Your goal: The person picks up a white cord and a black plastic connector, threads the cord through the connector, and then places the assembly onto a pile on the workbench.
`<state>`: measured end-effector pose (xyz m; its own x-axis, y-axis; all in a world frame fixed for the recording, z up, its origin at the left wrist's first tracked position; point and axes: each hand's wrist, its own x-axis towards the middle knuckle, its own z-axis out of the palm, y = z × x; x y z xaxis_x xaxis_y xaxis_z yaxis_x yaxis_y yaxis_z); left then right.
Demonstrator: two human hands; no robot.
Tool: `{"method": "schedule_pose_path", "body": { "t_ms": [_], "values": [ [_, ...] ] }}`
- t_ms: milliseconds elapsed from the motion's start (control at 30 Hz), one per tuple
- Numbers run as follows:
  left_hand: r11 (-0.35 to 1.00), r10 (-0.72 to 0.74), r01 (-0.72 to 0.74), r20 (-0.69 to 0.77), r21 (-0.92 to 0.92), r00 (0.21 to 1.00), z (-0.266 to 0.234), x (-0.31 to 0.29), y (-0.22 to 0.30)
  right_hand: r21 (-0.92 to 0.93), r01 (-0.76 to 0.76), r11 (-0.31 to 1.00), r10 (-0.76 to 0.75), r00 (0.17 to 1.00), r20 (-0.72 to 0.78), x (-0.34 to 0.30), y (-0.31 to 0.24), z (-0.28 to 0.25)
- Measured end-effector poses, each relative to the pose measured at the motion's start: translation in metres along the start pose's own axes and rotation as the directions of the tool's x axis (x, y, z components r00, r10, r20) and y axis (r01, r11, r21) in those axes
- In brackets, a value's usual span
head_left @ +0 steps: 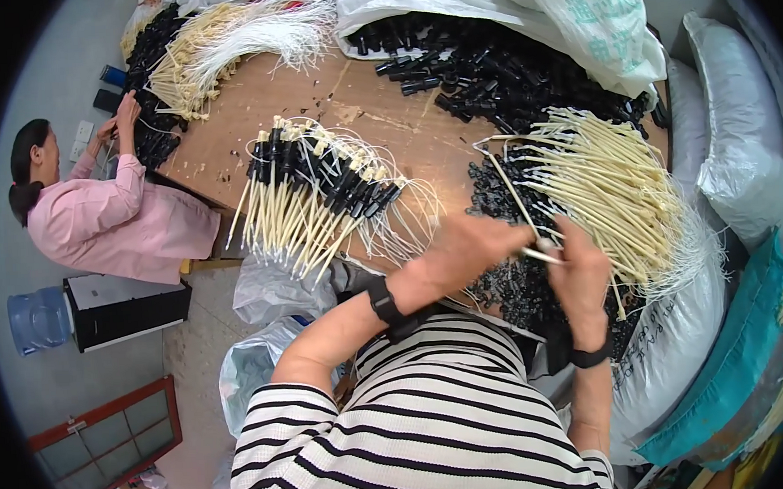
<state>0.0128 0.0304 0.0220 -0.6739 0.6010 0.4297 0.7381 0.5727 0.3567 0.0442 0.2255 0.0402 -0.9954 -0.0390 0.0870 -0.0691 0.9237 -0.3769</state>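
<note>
My left hand (477, 250) is smeared by motion over the table's front edge, its fingertips close to my right hand, so its grip does not show. The fingers of my right hand (582, 273) are closed on a thin cream tube (540, 255) that points toward my left hand. Another cream tube (510, 183) slants down toward both hands from above. Small black parts (496, 193) lie in a pile beneath them. Beside my right hand spreads a large bundle of cream tubes with white wires (613, 195).
Left of my hands lies a batch of cream tubes with black sleeves (316, 191). At the back, black parts (479, 69) spill from a white sack (521, 21), near more wired tubes (192, 68). Stuffed sacks (743, 133) line the right. A person in pink (112, 217) works at the far left.
</note>
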Motion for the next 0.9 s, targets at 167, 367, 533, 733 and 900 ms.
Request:
{"method": "schedule_pose_path", "body": {
  "t_ms": [167, 367, 533, 733, 900],
  "values": [
    [0.948, -0.265, 0.271, 0.060, -0.169, 0.962, 0.002, -0.025, -0.027, 0.820, 0.055, 0.570, -0.019, 0.998, -0.054, 0.000, 0.028, 0.008],
    [0.203, -0.626, 0.727, 0.483, -0.656, 0.612, 0.008, -0.016, -0.029, 0.613, 0.025, 0.790, -0.164, 0.971, 0.172, -0.003, -0.020, 0.001],
    [0.351, -0.591, 0.581, 0.308, -0.734, 0.746, 0.018, -0.017, -0.021, 0.401, 0.203, 0.893, -0.220, 0.975, -0.003, -0.013, -0.025, 0.032],
    [0.793, -0.473, 0.526, 0.236, -0.306, 0.849, -0.001, -0.014, -0.018, 0.343, 0.184, 0.921, -0.146, 0.980, -0.132, -0.012, -0.019, 0.034],
    [0.884, -0.387, 0.418, 0.173, -0.210, 0.906, 0.001, -0.016, -0.021, 0.313, 0.171, 0.934, -0.119, 0.977, -0.176, -0.006, -0.018, 0.036]
  ]
}}
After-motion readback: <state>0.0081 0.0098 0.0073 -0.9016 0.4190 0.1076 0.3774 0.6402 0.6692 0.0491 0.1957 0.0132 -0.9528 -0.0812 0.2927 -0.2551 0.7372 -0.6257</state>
